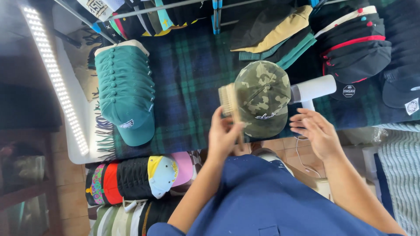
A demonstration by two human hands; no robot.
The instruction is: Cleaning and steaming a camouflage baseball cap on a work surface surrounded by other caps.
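Head view: camouflage cap (pixel 261 98) at centre of the counter (pixel 192 78).
Left hand (pixel 224 135): closed on brush (pixel 229 102), at cap's 9 o'clock.
Right hand (pixel 316 131): open, empty, at cap's 4 o'clock.
Risk: cap unheld, so brush pressure may slide it.

one camo cap (pixel 261 98), one brush (pixel 229 101), two hands (pixel 223 135), one steamer (pixel 313 89).

left hand (pixel 224 135) gripping, right hand (pixel 317 131) open

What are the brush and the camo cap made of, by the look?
Brush in the left hand: pale, matte block and handle, likely bare wood; tan bristles, fibre unclear. Camouflage cap: woven cloth, matte, probably cotton twill, with stitched panel seams and an embroidered-looking mark on the front.
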